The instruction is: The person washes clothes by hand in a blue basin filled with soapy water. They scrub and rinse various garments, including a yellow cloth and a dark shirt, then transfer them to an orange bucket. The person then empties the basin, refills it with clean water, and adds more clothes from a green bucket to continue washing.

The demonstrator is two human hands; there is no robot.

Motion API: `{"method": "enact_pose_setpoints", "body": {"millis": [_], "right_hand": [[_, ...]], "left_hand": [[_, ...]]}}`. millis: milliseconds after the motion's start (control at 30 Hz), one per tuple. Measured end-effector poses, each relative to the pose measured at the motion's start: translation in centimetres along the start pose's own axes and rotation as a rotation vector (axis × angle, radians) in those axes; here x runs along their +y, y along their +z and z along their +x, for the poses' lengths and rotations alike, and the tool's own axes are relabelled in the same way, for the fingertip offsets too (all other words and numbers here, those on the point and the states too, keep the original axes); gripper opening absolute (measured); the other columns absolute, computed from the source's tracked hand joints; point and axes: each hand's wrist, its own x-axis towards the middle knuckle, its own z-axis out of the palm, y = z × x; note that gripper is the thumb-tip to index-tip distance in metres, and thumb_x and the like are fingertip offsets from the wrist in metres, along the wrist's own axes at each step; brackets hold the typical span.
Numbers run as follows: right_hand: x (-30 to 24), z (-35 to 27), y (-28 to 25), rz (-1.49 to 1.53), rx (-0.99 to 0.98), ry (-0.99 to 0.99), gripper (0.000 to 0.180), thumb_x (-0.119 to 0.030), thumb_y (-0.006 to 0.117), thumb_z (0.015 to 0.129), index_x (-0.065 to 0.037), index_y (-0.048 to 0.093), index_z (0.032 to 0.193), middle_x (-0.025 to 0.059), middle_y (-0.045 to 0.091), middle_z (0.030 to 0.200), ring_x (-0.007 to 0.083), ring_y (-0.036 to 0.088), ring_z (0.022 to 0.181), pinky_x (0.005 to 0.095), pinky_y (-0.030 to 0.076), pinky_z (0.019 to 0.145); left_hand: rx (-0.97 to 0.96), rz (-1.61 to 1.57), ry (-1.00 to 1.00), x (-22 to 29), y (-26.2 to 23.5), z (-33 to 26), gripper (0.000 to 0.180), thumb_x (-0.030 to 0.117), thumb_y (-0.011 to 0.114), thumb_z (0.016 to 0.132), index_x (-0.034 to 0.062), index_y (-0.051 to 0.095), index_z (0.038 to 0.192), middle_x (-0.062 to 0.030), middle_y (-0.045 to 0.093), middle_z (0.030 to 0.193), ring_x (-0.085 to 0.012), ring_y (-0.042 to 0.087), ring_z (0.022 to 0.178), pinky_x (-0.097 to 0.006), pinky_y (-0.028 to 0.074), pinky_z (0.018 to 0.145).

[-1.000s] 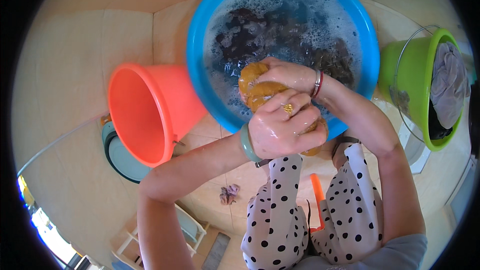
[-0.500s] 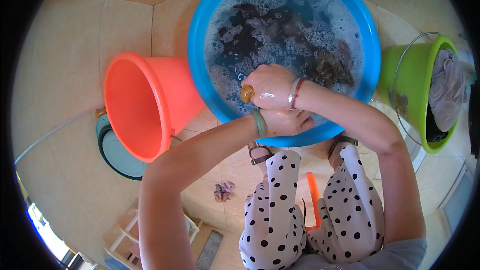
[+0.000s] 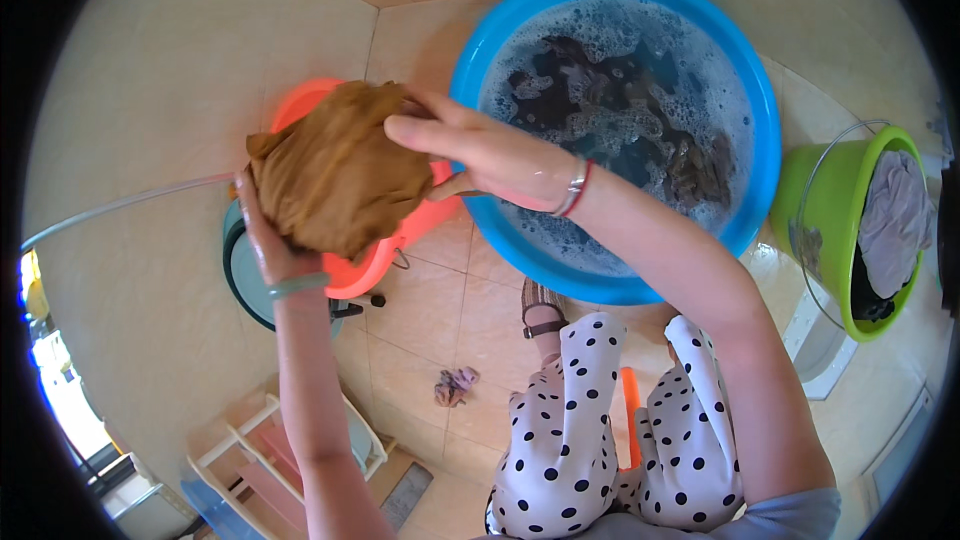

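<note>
A wadded brown cloth (image 3: 338, 178) is gripped by 2 hands above the orange bucket (image 3: 400, 240), at about 9 o'clock from the blue basin (image 3: 760, 120): the left hand (image 3: 265, 240) is closed on it from below, and the right hand (image 3: 490, 155) is pressed on its 3 o'clock side with fingers bent around it. Foamy water and dark laundry are held in the basin, and a green bucket (image 3: 830, 240) with grey fabric is seen at its 3 o'clock.
</note>
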Motion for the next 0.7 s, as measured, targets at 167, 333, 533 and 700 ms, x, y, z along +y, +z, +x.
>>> {"method": "enact_pose_setpoints", "body": {"millis": [167,333,533,700], "right_hand": [[4.5,-1.5,-5.6,-1.170,0.488,-0.316,0.048,-0.038,0.063,0.079,-0.016,0.056,0.120,0.0100,0.045,0.131,0.0347,0.041,0.120,0.0491,0.039,0.090],[5.3,-11.8,-14.3,-1.849,0.890,0.386,0.073,-0.035,0.072,0.073,-0.023,0.037,0.136,0.0129,0.026,0.145,0.0400,0.020,0.134,0.0640,0.027,0.095],[12.1,-15.9,-23.8,-1.788,0.908,0.805,0.080,-0.024,0.070,0.075,-0.020,0.027,0.142,0.0195,0.021,0.146,0.0452,0.024,0.131,0.0603,0.034,0.097],[9.4,-14.1,-24.2,-1.195,1.202,0.474,0.057,-0.023,0.074,0.071,-0.001,0.050,0.118,0.0249,0.053,0.118,0.0404,0.052,0.108,0.0448,0.044,0.091]], "left_hand": [[0.169,0.184,-0.061,0.7,-6.3,2.0,0.051,0.036,0.055,0.091,0.0058,0.044,0.131,-0.0095,0.049,0.130,-0.0239,0.050,0.116,-0.039,0.044,0.095],[0.190,0.530,0.430,-4.5,-1.1,-0.7,0.043,0.021,0.055,0.092,0.0023,0.046,0.129,-0.0102,0.050,0.128,-0.0220,0.049,0.116,-0.035,0.043,0.095],[-0.557,0.423,-0.006,-17.1,10.4,-4.8,0.033,0.018,0.057,0.091,0.0095,0.055,0.123,-0.0078,0.053,0.123,-0.0192,0.052,0.111,-0.033,0.045,0.091],[-0.391,0.082,-0.632,-29.3,14.9,-4.8,0.052,0.038,0.049,0.095,0.0152,0.036,0.140,-0.0118,0.048,0.128,-0.0243,0.047,0.118,-0.040,0.040,0.098]]}}
